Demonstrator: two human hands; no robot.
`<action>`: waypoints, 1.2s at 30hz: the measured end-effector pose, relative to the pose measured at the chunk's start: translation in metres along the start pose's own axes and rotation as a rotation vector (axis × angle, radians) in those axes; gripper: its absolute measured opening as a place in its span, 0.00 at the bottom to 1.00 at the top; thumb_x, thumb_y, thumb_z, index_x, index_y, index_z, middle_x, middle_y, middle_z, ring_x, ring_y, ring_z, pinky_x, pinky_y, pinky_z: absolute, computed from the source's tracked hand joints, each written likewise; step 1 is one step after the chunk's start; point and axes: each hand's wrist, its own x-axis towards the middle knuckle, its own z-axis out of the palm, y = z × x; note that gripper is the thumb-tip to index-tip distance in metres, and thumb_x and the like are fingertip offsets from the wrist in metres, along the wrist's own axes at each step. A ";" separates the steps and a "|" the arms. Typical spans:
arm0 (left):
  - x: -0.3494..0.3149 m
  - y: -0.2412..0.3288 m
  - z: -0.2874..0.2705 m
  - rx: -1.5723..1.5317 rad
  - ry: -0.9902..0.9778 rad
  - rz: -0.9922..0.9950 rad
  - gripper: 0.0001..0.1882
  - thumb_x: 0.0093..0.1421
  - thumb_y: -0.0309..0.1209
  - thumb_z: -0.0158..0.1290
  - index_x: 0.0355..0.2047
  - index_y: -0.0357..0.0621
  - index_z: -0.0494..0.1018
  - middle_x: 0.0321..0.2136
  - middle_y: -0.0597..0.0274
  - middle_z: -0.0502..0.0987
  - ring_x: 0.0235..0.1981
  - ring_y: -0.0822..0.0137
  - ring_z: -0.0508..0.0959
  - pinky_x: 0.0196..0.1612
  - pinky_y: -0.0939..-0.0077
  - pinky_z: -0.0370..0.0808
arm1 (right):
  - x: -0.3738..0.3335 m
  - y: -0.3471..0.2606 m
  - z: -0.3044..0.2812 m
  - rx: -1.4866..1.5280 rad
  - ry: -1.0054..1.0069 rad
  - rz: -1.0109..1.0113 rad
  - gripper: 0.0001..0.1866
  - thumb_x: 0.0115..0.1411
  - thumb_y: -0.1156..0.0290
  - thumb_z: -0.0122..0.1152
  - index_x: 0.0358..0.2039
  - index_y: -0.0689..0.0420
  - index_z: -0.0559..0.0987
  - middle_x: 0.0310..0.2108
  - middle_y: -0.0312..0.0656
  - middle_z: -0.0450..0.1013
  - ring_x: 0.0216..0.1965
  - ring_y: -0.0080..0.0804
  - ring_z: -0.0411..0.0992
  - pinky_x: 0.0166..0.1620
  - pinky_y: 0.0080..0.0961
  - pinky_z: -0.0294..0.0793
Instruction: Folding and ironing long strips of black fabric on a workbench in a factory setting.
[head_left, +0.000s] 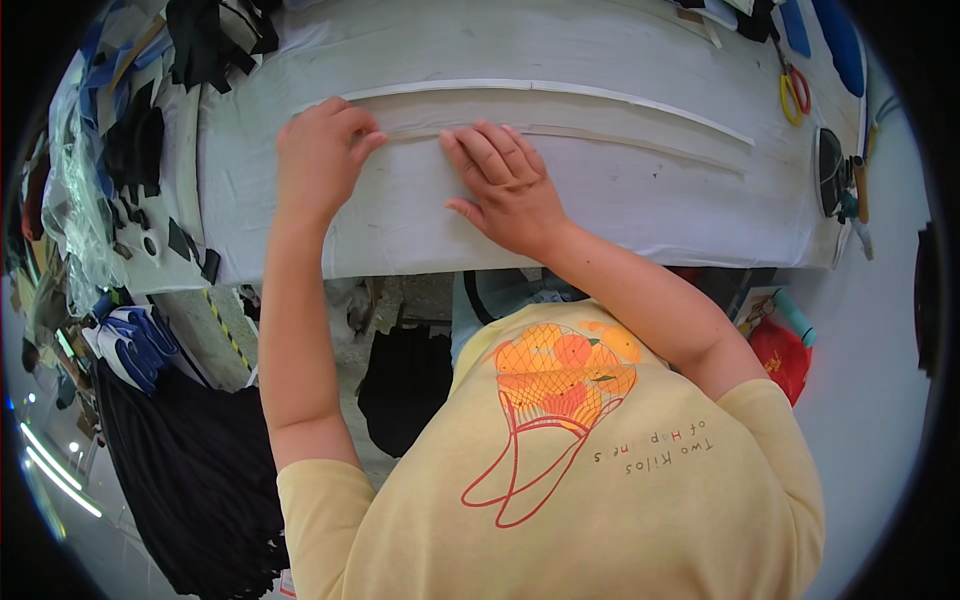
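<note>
bag [75,200], perhaps; right hand [508,190] on strip [605,137]

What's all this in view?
Table: one, white, centre.
Pale strips: two bands, white and beige, by the hands.
Scissors: one, red and yellow, upper right.
Fabric scraps: several, black, upper left.
Plastic: one heap, clear, left.
Large cloth: one, black, lower left.
Bundle: one, blue and white, left.
Unclear item: one, red, right.
Cylinder: one, teal, right.
Clutter: uncounted, mixed, edges.
Shirt: one, yellow, bottom.
Left hand: one, bare, at strips' left.
Right hand: one, bare, at beige band.
</note>
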 end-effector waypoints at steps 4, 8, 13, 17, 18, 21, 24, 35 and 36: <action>0.000 0.004 0.001 0.076 -0.010 -0.013 0.07 0.51 0.37 0.60 0.26 0.49 0.77 0.28 0.68 0.75 0.36 0.60 0.75 0.44 0.62 0.65 | 0.004 -0.004 0.003 -0.008 0.006 -0.009 0.37 0.54 0.52 0.58 0.62 0.54 0.63 0.58 0.38 0.59 0.61 0.35 0.56 0.65 0.36 0.52; -0.001 0.005 0.003 0.139 0.067 0.058 0.07 0.50 0.35 0.60 0.25 0.47 0.76 0.27 0.66 0.75 0.33 0.60 0.75 0.41 0.62 0.66 | 0.007 -0.008 0.006 -0.014 0.003 -0.007 0.37 0.54 0.52 0.58 0.62 0.54 0.63 0.58 0.38 0.59 0.61 0.35 0.55 0.64 0.36 0.52; 0.000 0.005 0.003 0.180 0.070 0.071 0.07 0.50 0.35 0.60 0.26 0.47 0.76 0.27 0.67 0.75 0.36 0.61 0.74 0.44 0.62 0.64 | 0.009 -0.012 0.007 -0.073 -0.006 -0.002 0.38 0.52 0.50 0.60 0.61 0.54 0.64 0.59 0.38 0.58 0.61 0.35 0.55 0.65 0.37 0.51; -0.001 -0.001 0.001 0.157 0.068 0.088 0.07 0.50 0.33 0.60 0.26 0.46 0.75 0.27 0.65 0.75 0.34 0.60 0.75 0.42 0.63 0.67 | 0.017 -0.018 0.014 -0.032 -0.005 -0.027 0.39 0.51 0.51 0.60 0.61 0.55 0.63 0.58 0.38 0.58 0.61 0.35 0.55 0.65 0.37 0.51; -0.002 -0.005 -0.001 0.158 0.069 0.086 0.07 0.50 0.33 0.60 0.26 0.46 0.75 0.27 0.65 0.75 0.34 0.60 0.75 0.42 0.63 0.67 | 0.021 -0.021 0.015 -0.024 -0.001 -0.033 0.39 0.51 0.51 0.61 0.61 0.55 0.63 0.58 0.38 0.58 0.61 0.35 0.55 0.65 0.37 0.51; -0.007 -0.027 -0.009 0.001 -0.030 -0.006 0.07 0.50 0.31 0.60 0.27 0.43 0.75 0.28 0.63 0.76 0.33 0.60 0.76 0.38 0.67 0.71 | 0.025 -0.027 0.020 -0.014 0.013 -0.035 0.39 0.51 0.51 0.61 0.61 0.54 0.63 0.58 0.38 0.58 0.61 0.35 0.55 0.65 0.37 0.51; -0.015 -0.048 -0.013 -0.029 0.022 -0.032 0.08 0.50 0.30 0.61 0.28 0.42 0.75 0.29 0.60 0.76 0.31 0.60 0.77 0.34 0.70 0.72 | 0.025 -0.029 0.023 -0.022 0.027 -0.028 0.39 0.51 0.51 0.61 0.61 0.54 0.63 0.58 0.37 0.58 0.61 0.34 0.55 0.65 0.37 0.50; -0.019 -0.063 -0.014 0.031 0.120 -0.067 0.08 0.49 0.36 0.61 0.25 0.48 0.78 0.26 0.66 0.76 0.29 0.61 0.76 0.33 0.66 0.70 | 0.035 -0.043 0.029 -0.055 -0.020 -0.036 0.38 0.55 0.49 0.57 0.63 0.53 0.61 0.59 0.37 0.57 0.62 0.34 0.54 0.65 0.37 0.48; -0.020 -0.063 -0.014 0.031 0.121 -0.070 0.08 0.49 0.36 0.61 0.25 0.48 0.78 0.26 0.66 0.76 0.29 0.61 0.76 0.33 0.66 0.70 | 0.037 -0.044 0.030 -0.055 -0.022 -0.038 0.38 0.54 0.50 0.57 0.63 0.53 0.61 0.59 0.37 0.57 0.62 0.34 0.54 0.65 0.37 0.48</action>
